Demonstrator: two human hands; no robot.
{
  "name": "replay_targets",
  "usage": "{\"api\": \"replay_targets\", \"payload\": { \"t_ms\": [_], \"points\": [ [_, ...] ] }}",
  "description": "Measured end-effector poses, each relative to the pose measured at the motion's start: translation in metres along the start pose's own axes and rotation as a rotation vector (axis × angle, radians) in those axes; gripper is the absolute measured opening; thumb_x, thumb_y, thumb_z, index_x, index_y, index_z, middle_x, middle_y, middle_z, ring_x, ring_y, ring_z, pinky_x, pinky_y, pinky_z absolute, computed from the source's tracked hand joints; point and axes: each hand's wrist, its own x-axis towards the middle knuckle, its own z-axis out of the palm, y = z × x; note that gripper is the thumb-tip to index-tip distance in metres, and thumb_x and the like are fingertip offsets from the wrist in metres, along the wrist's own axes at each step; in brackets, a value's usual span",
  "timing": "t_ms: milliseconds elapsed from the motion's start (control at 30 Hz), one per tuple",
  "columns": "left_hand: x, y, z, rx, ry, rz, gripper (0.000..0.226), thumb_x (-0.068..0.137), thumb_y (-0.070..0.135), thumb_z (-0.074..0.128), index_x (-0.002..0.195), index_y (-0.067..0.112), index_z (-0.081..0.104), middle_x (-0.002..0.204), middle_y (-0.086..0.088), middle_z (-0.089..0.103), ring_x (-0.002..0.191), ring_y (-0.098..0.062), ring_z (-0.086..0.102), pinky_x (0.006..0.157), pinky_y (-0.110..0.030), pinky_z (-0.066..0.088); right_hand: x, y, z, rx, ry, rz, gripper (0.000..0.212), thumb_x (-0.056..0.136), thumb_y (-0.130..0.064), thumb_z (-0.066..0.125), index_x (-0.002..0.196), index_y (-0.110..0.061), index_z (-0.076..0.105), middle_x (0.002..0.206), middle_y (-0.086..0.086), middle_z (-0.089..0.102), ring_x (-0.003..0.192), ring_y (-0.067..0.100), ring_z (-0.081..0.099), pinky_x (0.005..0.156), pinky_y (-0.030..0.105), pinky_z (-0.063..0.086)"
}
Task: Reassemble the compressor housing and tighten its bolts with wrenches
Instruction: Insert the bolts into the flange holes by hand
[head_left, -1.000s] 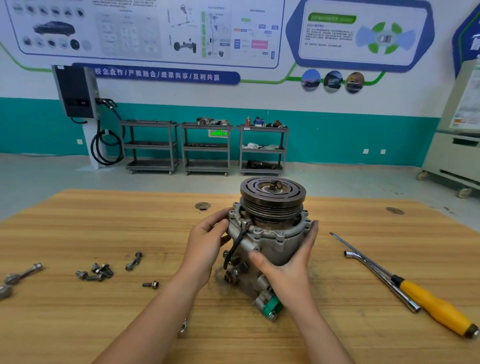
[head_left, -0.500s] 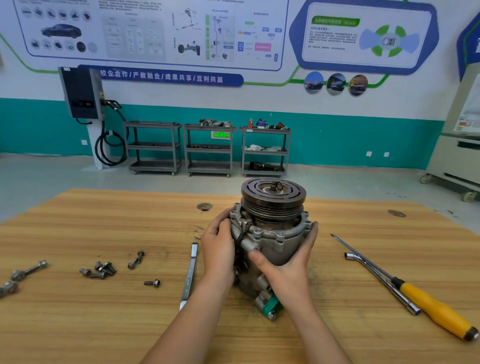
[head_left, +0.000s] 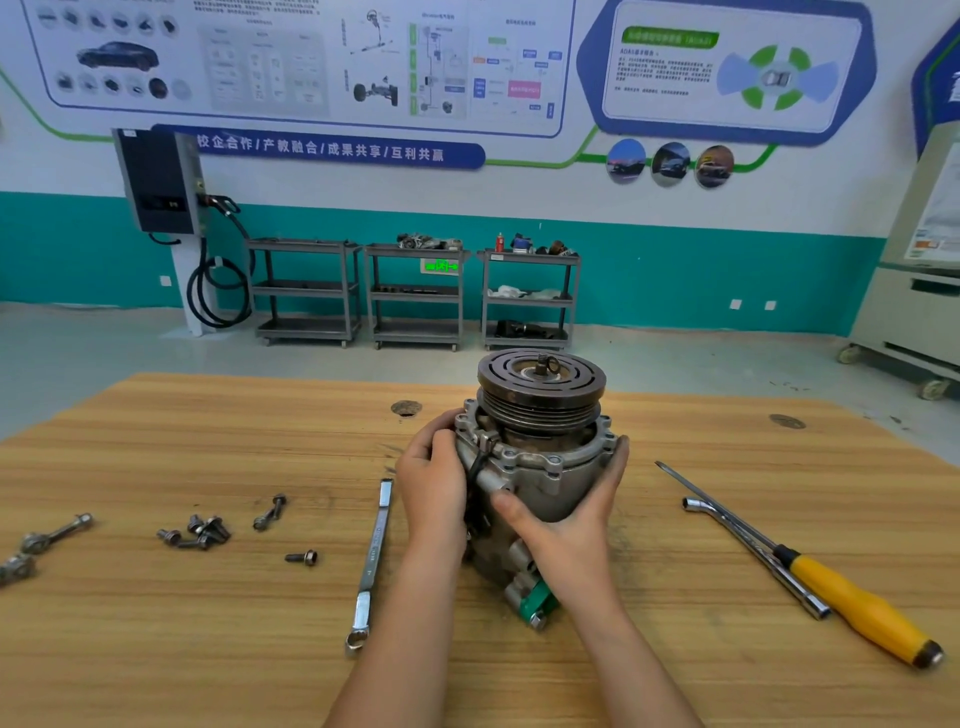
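While the compressor housing (head_left: 540, 467) stood upright on the wooden counter (head_left: 208, 649) in the middle of the frame, both hands held it. The left hand (head_left: 434, 483) had its fingers (head_left: 436, 426) curled round the left edge of the flange. The right hand (head_left: 566, 525) laid its thumb across the front and wrapped its fingers round the right side. Both hands were therefore clamped on the housing.

By judgement, the task was at an early stage. The housing parts seemed to sit together, but the flange holes looked empty as far as could be told. A group of loose bolts (head_left: 200, 531) lay at the left of the frame, with a single bolt (head_left: 302, 557) nearer to the hands. The flat wrench (head_left: 375, 556) lay just left of the left forearm, and the socket wrench (head_left: 753, 556) and the yellow-handled screwdriver (head_left: 852, 603) lay at the right, none of them held. Inserting and tightening the bolts was not yet done.

The blue banner (head_left: 319, 148) at upper left read "校企合作 / 产教融合 / 成果共享 / 互利共赢". A poster (head_left: 670, 39) at upper right carried "ADAS". The marks on the flat wrench were too small to read.
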Motion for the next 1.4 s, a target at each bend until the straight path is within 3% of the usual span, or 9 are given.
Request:
{"api": "replay_targets", "payload": {
  "t_ms": [200,367,533,833,933,1400],
  "points": [
    [0.000,-0.004,0.002,-0.011,0.019,0.056,0.048,0.088,0.001,0.042,0.062,0.031,0.070,0.072,0.013,0.069,0.076,-0.002,0.062,0.062,-0.016,0.047,0.001,0.003,0.002,0.017,0.028,-0.017,0.122,0.039,-0.058,0.078,0.120,-0.063,-0.012,0.153,-0.012,0.009,0.143,0.010,0.012,0.117,0.041,0.018],
    [0.002,-0.007,0.004,-0.053,0.044,0.061,0.046,0.087,-0.001,0.043,0.064,0.028,0.070,0.071,0.012,0.069,0.076,-0.004,0.063,0.061,-0.015,0.048,0.002,0.006,0.003,0.018,0.054,-0.066,0.120,0.051,-0.035,0.089,0.122,-0.066,-0.003,0.150,-0.012,0.018,0.140,0.011,0.020,0.116,0.043,0.023],
    [0.003,-0.009,0.006,-0.094,0.067,0.074,0.049,0.087,-0.001,0.045,0.058,0.030,0.071,0.067,0.013,0.069,0.068,0.001,0.064,0.056,-0.012,0.048,0.001,0.005,0.005,0.043,0.066,-0.053,0.118,0.038,-0.060,0.078,0.125,-0.063,-0.001,0.151,-0.011,0.020,0.140,0.011,0.021,0.115,0.044,0.023],
    [0.003,-0.010,0.007,-0.124,0.078,0.097,0.043,0.086,-0.004,0.046,0.066,0.026,0.070,0.064,0.015,0.069,0.065,0.004,0.063,0.055,-0.011,0.048,0.001,0.005,0.004,0.013,0.045,-0.026,0.121,0.040,-0.063,0.076,0.117,-0.067,-0.017,0.143,-0.023,0.008,0.143,0.010,0.008,0.117,0.043,0.015],
    [0.003,-0.011,0.007,-0.121,0.081,0.107,0.042,0.086,-0.003,0.046,0.066,0.025,0.069,0.064,0.015,0.069,0.065,0.003,0.063,0.056,-0.011,0.048,0.001,0.006,0.005,0.002,0.053,-0.033,0.123,0.046,-0.053,0.082,0.118,-0.065,-0.017,0.141,-0.023,0.010,0.143,0.011,0.008,0.117,0.044,0.014],
    [0.003,-0.013,0.009,-0.128,0.094,0.130,0.040,0.084,-0.005,0.046,0.066,0.023,0.069,0.062,0.014,0.068,0.064,0.003,0.063,0.056,-0.012,0.048,0.002,0.009,0.004,0.023,0.055,-0.043,0.124,0.035,-0.067,0.071,0.123,-0.059,-0.016,0.141,-0.021,0.008,0.143,0.009,0.006,0.117,0.038,0.013]
  ]
}}
